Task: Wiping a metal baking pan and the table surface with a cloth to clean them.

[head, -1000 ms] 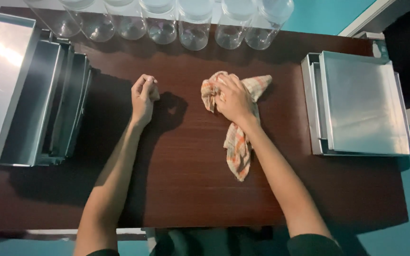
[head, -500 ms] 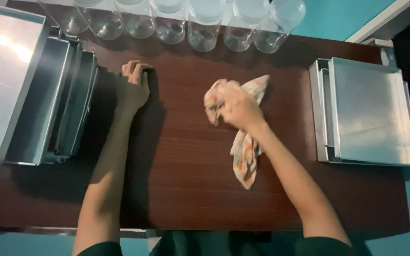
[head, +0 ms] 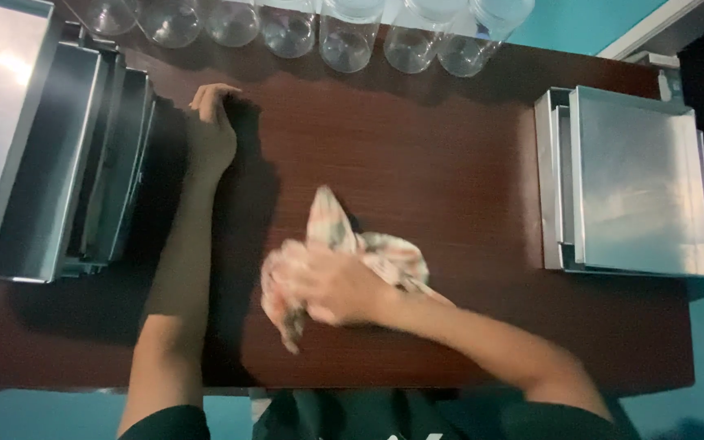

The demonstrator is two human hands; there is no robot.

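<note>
Right hand [head: 332, 285] is gripping a patterned cloth [head: 368, 248] on the dark worktop [head: 450, 163]; left hand [head: 212, 130], fingers loosely curled, is resting far left, holding nothing.

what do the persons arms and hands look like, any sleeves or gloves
Both arms are bare from hand to upper arm, where short dark sleeves show at the bottom edge. The left hand and right hand wear no gloves, and no watch or rings can be seen. The right hand is motion-blurred, so fine detail is lost.

Clear jars [head: 344, 37], stacked metal trays [head: 637, 183], seemingly deeper metal pans [head: 59, 163].
</note>
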